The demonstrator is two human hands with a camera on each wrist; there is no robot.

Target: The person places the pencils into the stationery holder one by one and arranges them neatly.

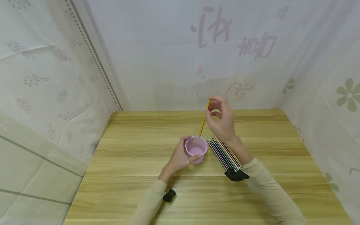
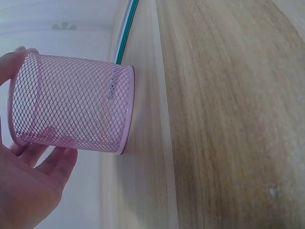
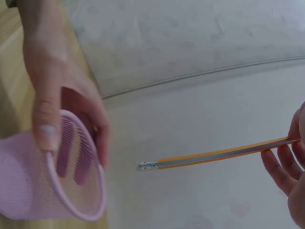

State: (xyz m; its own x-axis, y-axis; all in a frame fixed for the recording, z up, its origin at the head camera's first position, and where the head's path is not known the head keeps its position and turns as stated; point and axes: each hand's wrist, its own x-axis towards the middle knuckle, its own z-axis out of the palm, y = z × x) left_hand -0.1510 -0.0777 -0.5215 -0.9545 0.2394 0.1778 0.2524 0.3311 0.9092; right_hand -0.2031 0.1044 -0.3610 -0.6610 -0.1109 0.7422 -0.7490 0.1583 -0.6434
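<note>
A pink mesh pencil cup (image 1: 196, 150) stands on the wooden table, gripped near its rim by my left hand (image 1: 181, 156). The left wrist view shows the cup's mesh wall (image 2: 71, 102) with the thumb and fingers around its top. Above and to the right, my right hand (image 1: 222, 120) pinches a yellow pencil (image 1: 204, 118) near its upper end. In the right wrist view the pencil (image 3: 214, 155) has its metal ferrule and eraser end pointing toward the cup (image 3: 28, 176), apart from it. The cup's visible inside holds nothing.
A bundle of colored pencils (image 1: 225, 154) lies on the table right of the cup, under the right forearm. Black wrist pieces (image 1: 237, 174) show at both sleeves. Patterned white cloth (image 1: 157, 56) hangs behind and beside the table (image 1: 126, 193).
</note>
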